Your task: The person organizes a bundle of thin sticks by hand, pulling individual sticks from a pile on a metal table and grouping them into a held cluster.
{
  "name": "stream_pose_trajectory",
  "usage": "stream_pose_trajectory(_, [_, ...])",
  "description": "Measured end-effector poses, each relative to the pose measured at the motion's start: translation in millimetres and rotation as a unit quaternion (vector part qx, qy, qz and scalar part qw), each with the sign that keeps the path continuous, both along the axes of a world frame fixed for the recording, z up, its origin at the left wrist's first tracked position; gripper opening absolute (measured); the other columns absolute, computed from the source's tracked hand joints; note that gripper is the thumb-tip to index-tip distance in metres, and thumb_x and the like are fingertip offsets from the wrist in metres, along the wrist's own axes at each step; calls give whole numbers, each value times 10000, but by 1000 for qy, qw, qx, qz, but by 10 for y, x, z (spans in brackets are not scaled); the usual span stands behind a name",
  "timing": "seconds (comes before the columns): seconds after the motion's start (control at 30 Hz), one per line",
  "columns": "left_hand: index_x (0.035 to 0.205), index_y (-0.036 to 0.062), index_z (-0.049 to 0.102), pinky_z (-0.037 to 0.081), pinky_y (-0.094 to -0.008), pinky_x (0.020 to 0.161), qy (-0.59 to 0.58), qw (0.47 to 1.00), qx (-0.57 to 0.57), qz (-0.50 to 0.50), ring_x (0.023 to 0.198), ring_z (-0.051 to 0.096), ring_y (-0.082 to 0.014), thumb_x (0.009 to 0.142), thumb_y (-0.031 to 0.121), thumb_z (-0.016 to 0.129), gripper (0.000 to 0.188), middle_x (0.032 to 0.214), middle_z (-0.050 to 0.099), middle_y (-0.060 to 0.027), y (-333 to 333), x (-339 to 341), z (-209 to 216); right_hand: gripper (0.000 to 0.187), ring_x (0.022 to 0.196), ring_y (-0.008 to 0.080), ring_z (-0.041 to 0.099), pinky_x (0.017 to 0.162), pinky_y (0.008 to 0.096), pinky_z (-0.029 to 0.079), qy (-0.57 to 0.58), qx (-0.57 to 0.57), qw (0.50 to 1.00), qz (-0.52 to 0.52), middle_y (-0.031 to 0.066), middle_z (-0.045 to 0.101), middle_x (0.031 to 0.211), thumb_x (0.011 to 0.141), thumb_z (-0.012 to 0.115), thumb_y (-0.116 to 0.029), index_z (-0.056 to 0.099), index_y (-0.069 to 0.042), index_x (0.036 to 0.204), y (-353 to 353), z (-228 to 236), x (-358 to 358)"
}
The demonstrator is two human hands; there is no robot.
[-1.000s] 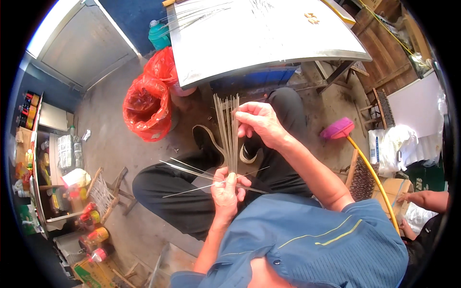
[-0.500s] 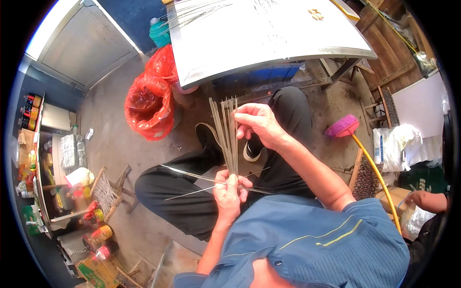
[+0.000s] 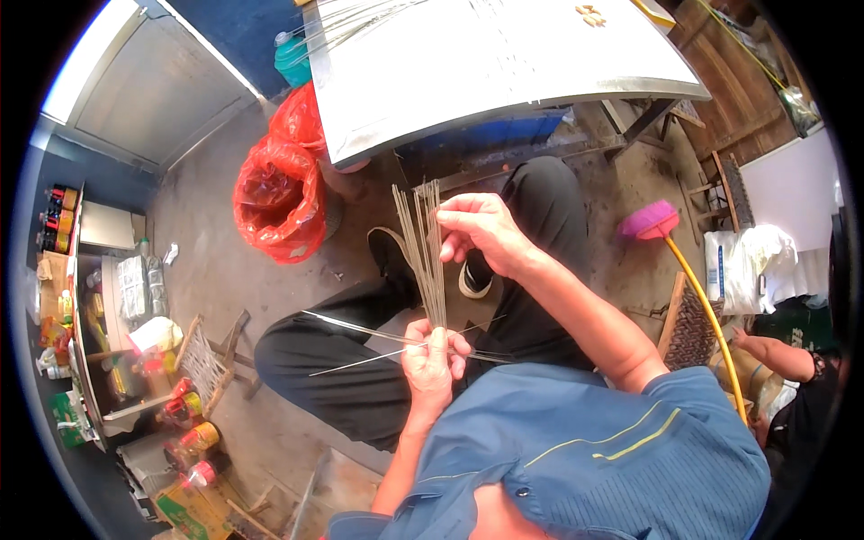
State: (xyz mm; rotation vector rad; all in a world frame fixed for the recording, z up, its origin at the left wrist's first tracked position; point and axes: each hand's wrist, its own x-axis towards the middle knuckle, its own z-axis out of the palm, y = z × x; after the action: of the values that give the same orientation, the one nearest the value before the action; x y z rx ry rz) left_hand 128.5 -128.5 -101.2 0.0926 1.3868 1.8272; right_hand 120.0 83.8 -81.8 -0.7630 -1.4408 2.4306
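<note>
My left hand (image 3: 430, 367) is closed round the lower end of a bundle of thin, stiff, grey-tan sticks (image 3: 431, 270) above my lap. The bundle points away from me, its upper ends fanning slightly. A few more thin sticks (image 3: 355, 363) run crosswise through the same hand, poking out to both sides. Farther up, my right hand (image 3: 486, 232) pinches at the bundle's right edge with thumb and forefinger, its other fingers curled. Whether one stick or several lie in that pinch is hidden.
A white-topped table (image 3: 396, 108) stands ahead, with more thin sticks (image 3: 360, 27) on it. Left of it are a red-bagged bin (image 3: 301, 220) and a teal bottle (image 3: 292, 61). A purple broom (image 3: 650, 221) leans at right, near another person's arm (image 3: 776, 355).
My hands and the bundle keep nearly the same pose. At the right, the other person's arm has moved up and farther into view. The whole view has shifted slightly.
</note>
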Motion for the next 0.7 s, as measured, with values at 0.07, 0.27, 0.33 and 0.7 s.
stream_pose_trajectory(0.07, [1035,40,420,356,-193,378,3,1000,-6,-2,412,437,-104,974,148,462,131,703,587,-108,2,2,2,137,558,138,651,454,203,477,1,-4,1000,1,78,655,753,902,593,-132,632,-1,908,10,-9,8])
stream_pose_trajectory(0.27, [1032,38,418,357,-192,381,3,1000,-10,-3,415,436,-102,974,149,464,133,703,587,-109,21,4,8,139,559,140,653,452,204,480,3,-7,1000,1,76,647,736,905,588,-138,625,-6,882,33,-25,24])
stream_pose_trajectory(0.33, [1047,14,414,356,-187,399,-1,1000,1,3,422,442,-77,980,145,460,154,699,604,-103,23,5,10,143,558,136,652,449,200,478,2,-8,1000,0,75,648,731,906,588,-142,623,-8,873,32,-20,26])
stream_pose_trajectory(0.7, [1048,25,414,351,-188,394,0,1000,4,-8,416,440,-78,982,142,451,139,700,606,-106,39,10,-11,151,512,98,620,432,174,464,11,13,999,-29,64,642,686,877,642,-161,612,-13,885,33,-47,21])
